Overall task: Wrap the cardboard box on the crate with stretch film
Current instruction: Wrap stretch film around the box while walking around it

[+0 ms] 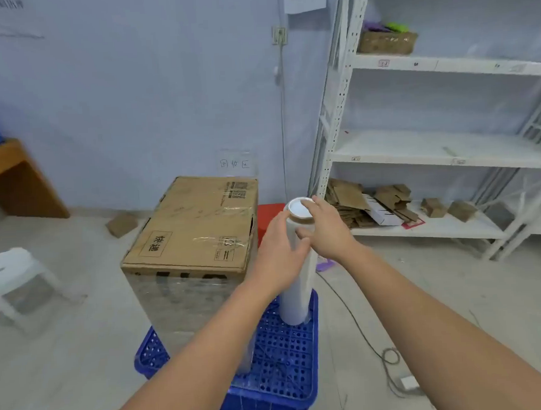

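A tall cardboard box point(195, 227) stands on an upturned blue plastic crate point(283, 357). Clear stretch film covers the box's side walls; its top face is bare. A white roll of stretch film point(296, 300) stands upright on the crate just right of the box. My left hand point(279, 251) grips the roll's upper part from the left. My right hand point(325, 227) holds the roll's top end, fingers over the white core cap. Film runs from the roll to the box's near right corner.
A white metal shelf rack point(432, 152) stands to the right, with cardboard scraps point(372, 205) on its lowest shelf. A white plastic stool point(13, 278) is at left, a wooden desk point(14, 177) behind it. A cable and adapter point(408, 382) lie on the floor at right.
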Demonstrator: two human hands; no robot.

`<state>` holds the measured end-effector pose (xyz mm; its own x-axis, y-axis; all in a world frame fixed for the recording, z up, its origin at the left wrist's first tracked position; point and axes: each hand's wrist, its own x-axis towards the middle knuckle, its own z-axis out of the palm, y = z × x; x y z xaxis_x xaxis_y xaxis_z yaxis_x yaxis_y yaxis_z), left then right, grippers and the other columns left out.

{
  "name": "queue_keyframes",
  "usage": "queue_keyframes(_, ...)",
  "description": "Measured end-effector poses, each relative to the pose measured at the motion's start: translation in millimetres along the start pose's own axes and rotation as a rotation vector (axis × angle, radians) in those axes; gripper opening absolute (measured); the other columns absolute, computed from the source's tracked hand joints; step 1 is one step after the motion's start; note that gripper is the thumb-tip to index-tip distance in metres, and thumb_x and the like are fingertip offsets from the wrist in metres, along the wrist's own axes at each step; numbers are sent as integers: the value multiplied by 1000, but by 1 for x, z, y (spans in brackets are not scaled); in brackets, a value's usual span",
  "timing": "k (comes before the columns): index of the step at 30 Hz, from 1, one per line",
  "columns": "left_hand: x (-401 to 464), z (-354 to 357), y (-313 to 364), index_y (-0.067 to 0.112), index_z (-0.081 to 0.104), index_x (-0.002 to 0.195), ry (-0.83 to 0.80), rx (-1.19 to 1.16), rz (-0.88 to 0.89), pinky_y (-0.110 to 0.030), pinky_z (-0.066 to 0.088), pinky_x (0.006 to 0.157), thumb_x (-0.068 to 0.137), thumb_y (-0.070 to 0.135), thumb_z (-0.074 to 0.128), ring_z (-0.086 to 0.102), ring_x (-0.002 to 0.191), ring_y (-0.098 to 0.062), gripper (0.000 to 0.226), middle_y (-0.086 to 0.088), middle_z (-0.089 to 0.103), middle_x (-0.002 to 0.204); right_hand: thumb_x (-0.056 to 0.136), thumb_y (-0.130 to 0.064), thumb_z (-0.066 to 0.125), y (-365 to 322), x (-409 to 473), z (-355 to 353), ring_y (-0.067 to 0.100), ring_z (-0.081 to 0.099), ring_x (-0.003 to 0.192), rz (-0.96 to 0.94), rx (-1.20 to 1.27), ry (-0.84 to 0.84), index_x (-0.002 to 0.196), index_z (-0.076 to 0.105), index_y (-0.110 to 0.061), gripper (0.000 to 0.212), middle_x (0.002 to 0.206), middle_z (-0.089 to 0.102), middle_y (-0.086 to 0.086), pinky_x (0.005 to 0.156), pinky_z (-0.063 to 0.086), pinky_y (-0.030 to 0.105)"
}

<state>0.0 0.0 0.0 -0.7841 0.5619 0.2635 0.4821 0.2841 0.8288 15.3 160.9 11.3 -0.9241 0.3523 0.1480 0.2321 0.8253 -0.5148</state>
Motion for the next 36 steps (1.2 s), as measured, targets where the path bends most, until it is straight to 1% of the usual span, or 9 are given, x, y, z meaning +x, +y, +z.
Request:
queue_keyframes(3,9,24,-12,23,21,163,75,-168,-194,-28,22,122,103,32,61,24,149,-4,73,19,24,159,80,-44,71,16,20,2,27,13,155,60,21,-81,159,29,-30,91,168,14,2,121,28,47)
queue_keyframes(7,31,50,-45,31,18,164,160,-363,-385,-46,29,125,95,55,61,28,154,-13,85,8,28,168,81,-38,80,39,39,9,22,10,156,53,132,-147,159,32,-24,92,169,11,4,125,20,41)
queue_keyframes(13,69,79,-69,42,30,159,190,-514,-381,-47,30,124,88,84,44,33,151,-7,84,16,37,163,74,-40,89,60,53,12,9,31,144,-31,267,-158,154,36,-28,97,150,32,-11,118,27,28)
queue_keyframes(16,85,82,-69,36,41,155,242,-583,-403,-31,38,118,90,76,45,45,139,1,76,17,50,151,66,-41,95,71,66,7,1,30,144,-36,351,-261,159,25,-28,117,154,31,-17,119,27,28)
queue_keyframes(19,96,85,-70,36,57,137,273,-592,-389,-8,45,92,102,53,51,59,117,10,40,17,65,131,59,-39,99,89,79,10,-8,37,139,-47,501,-376,161,21,-27,129,150,41,-27,118,32,24)
queue_keyframes(22,109,82,-74,30,66,123,284,-600,-419,-18,50,88,103,36,60,68,110,-3,22,7,73,118,59,-31,97,105,92,14,-16,43,131,-92,595,-446,160,23,-25,126,132,49,-43,109,35,12)
queue_keyframes(25,116,82,-74,21,69,123,342,-610,-439,-27,54,90,89,37,62,69,112,-18,38,-1,75,118,60,-37,98,119,107,17,-6,46,134,-160,663,-515,155,34,-30,115,139,52,-31,113,39,24)
queue_keyframes(29,117,87,-70,23,70,118,437,-617,-469,-22,53,82,89,36,59,71,105,-13,34,3,77,111,56,-46,96,131,123,22,2,50,135,-232,682,-586,147,43,-34,106,141,55,-21,111,43,32)
queue_keyframes(36,115,90,-60,22,68,123,557,-544,-474,-21,54,82,103,21,63,71,103,-5,20,11,76,110,62,-32,97,138,127,23,-3,50,133,-267,765,-594,147,43,-31,101,141,56,-22,107,44,21)
